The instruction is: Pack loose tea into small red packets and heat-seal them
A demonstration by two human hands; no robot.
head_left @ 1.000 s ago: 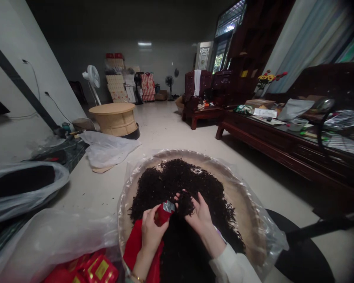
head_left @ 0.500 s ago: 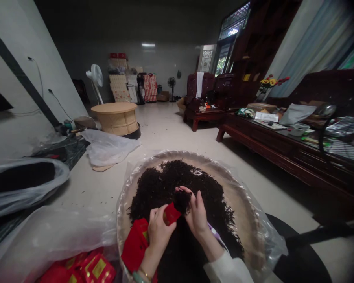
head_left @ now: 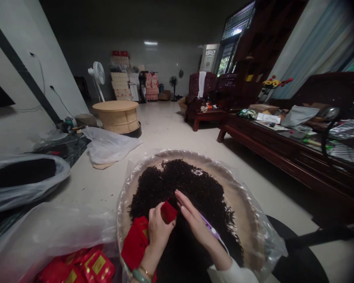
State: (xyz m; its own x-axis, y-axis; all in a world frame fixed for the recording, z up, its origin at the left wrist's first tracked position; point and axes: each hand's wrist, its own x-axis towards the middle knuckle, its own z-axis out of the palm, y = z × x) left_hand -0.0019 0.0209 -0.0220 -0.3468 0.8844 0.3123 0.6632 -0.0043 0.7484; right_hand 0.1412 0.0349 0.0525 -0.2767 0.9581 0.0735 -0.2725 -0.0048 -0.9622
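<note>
My left hand (head_left: 158,231) is wrapped around a small red packet (head_left: 169,212), its open mouth tilted up and toward the right. Beside that mouth my right hand (head_left: 194,221) is held with fingers stretched out, and no leaves show in it. Both hands are over a dark heap of dried tea leaves (head_left: 188,179) on a round woven tray (head_left: 249,220) with clear plastic around it. More red packets (head_left: 135,240) lie by my left wrist at the tray's edge. A purple and white strip (head_left: 210,225) shows behind my right wrist.
At lower left, a clear plastic bag (head_left: 76,224) holds several shiny red and gold packets (head_left: 96,267). A plastic-lined container (head_left: 60,173) of dark contents stands farther left. A dark wooden table (head_left: 286,153) runs along the right; a round wooden stand (head_left: 116,114) is ahead.
The clump of leaves in my right hand is no longer seen there. That hand has turned from cupped to straight-fingered beside the packet, and the packet's mouth has tipped more upward.
</note>
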